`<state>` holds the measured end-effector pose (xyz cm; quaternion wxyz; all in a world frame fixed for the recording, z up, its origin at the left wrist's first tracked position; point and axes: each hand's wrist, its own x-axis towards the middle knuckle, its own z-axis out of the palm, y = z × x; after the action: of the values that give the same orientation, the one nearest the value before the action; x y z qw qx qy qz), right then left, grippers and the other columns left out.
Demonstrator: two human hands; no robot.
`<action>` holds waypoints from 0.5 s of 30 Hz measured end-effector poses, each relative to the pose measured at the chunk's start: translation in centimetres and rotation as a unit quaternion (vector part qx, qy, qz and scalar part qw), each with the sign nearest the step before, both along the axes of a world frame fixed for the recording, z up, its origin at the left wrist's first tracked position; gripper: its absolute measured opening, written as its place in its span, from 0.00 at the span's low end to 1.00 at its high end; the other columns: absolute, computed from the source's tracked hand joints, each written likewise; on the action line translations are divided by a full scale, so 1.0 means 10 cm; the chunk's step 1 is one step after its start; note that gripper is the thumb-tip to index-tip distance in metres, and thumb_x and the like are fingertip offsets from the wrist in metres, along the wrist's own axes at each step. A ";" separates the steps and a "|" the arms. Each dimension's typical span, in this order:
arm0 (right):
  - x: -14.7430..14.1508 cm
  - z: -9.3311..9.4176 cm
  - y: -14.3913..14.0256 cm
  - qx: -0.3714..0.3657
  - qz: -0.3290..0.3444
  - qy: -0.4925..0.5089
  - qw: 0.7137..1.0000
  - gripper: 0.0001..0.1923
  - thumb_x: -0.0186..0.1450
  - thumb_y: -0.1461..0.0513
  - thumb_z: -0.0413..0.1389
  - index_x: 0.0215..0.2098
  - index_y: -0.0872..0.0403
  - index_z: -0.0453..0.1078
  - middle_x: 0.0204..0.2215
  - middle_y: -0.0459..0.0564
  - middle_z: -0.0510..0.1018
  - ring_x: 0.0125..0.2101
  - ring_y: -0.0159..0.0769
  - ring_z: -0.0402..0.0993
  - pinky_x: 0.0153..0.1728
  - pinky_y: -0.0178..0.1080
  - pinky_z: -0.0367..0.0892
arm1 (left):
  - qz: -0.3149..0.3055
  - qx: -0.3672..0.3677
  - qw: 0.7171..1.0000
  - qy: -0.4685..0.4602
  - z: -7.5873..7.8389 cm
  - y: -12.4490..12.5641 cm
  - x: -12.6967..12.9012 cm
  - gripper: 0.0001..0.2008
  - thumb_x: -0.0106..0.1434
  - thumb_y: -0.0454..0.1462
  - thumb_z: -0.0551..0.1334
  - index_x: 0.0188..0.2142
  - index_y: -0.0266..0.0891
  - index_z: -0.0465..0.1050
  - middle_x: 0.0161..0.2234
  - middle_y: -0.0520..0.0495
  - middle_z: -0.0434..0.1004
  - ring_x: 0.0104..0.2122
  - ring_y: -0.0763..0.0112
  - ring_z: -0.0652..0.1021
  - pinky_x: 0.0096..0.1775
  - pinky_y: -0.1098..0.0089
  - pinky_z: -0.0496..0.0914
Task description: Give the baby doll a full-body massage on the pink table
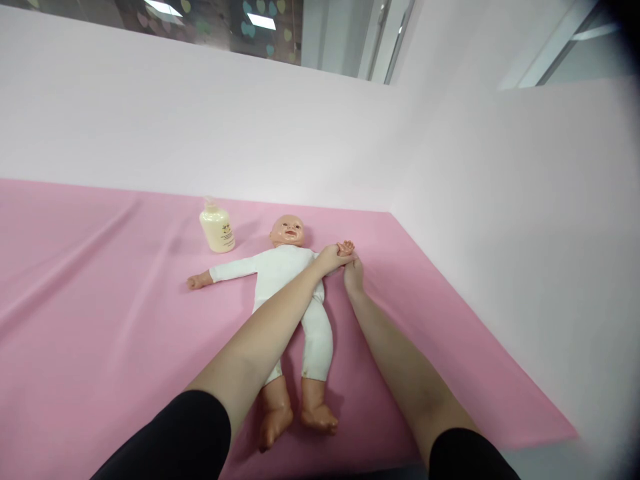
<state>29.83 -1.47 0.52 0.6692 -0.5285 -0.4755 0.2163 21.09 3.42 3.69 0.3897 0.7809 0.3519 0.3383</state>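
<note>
A baby doll (280, 270) with a white cloth body lies on its back, its head toward the far wall and its bare feet toward me. My left hand (330, 259) reaches across the doll's chest and is closed around the wrist of its outstretched arm on the right. Just above my fingers, the doll's small hand (345, 248) sticks out palm up. From the right, my right hand (354, 275) meets it with curled fingers, holding the edge of that same doll hand. Its fingertips are partly hidden. The doll's other arm (233, 269) stretches out to the left.
A pale yellow pump bottle (218, 230) stands left of the doll's head. Pink sheeting (125, 287) covers the surface, with creases on the left. White walls (200, 120) border the back and right side, with windows above.
</note>
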 end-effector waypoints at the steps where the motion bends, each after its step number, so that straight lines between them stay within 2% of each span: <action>1: 0.00 0.00 0.00 0.007 0.003 0.001 1.000 0.17 0.63 0.55 0.45 0.41 0.54 0.71 0.41 0.51 0.77 0.42 0.36 0.72 0.48 0.42 0.64 | 0.006 0.008 1.000 -0.003 0.01 -0.01 0.00 0.14 0.52 0.46 0.63 0.25 0.35 0.69 0.23 0.53 0.68 0.26 0.72 0.70 0.32 0.72 0.65; 10: -0.09 0.04 -0.04 0.019 -0.001 0.060 0.998 0.14 0.61 0.56 0.47 0.40 0.55 0.68 0.40 0.50 0.76 0.42 0.36 0.71 0.47 0.43 0.64 | 0.004 0.001 0.999 -0.042 0.12 -0.13 -0.02 0.09 0.52 0.40 0.61 0.23 0.36 0.66 0.23 0.53 0.67 0.26 0.73 0.70 0.33 0.71 0.65; 15: -0.08 0.02 -0.01 0.012 0.002 0.104 0.995 0.14 0.61 0.55 0.45 0.36 0.55 0.67 0.36 0.50 0.76 0.37 0.34 0.72 0.41 0.41 0.67 | -0.017 -0.030 0.996 -0.081 0.13 -0.15 -0.01 0.07 0.50 0.37 0.60 0.21 0.36 0.65 0.21 0.55 0.65 0.24 0.75 0.68 0.31 0.72 0.64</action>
<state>29.02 -1.61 0.68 0.7205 -0.4943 -0.4072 0.2660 20.94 1.88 5.03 0.4455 0.7449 0.3160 0.3831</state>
